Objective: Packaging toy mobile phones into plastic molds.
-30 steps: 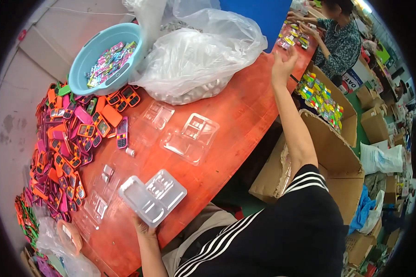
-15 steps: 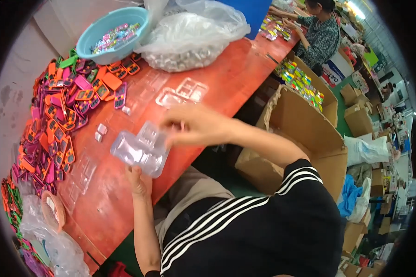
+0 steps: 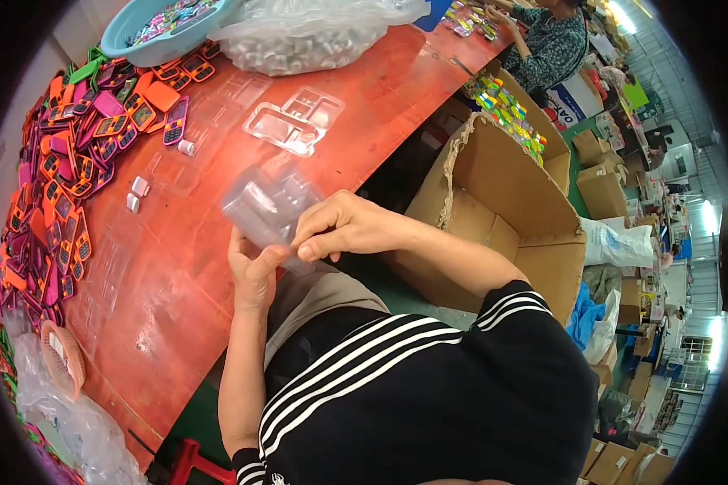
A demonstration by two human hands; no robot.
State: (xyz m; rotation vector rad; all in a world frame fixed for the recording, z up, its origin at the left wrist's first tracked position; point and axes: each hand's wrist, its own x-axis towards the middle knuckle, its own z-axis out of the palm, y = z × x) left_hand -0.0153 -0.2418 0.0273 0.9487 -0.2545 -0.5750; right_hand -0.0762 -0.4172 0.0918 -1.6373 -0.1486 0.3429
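Now gripped at chest height by both hands: clear blister tray, lifted off the red bench since a second ago. Left hand clamped beneath, right hand back from its far reach, fingers pinching the near edge. Beyond, another clear tray; left, toy phones.

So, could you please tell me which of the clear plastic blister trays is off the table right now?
The clear blister tray held between the left hand and right hand; the other clear tray lies flat on the red table, untouched.
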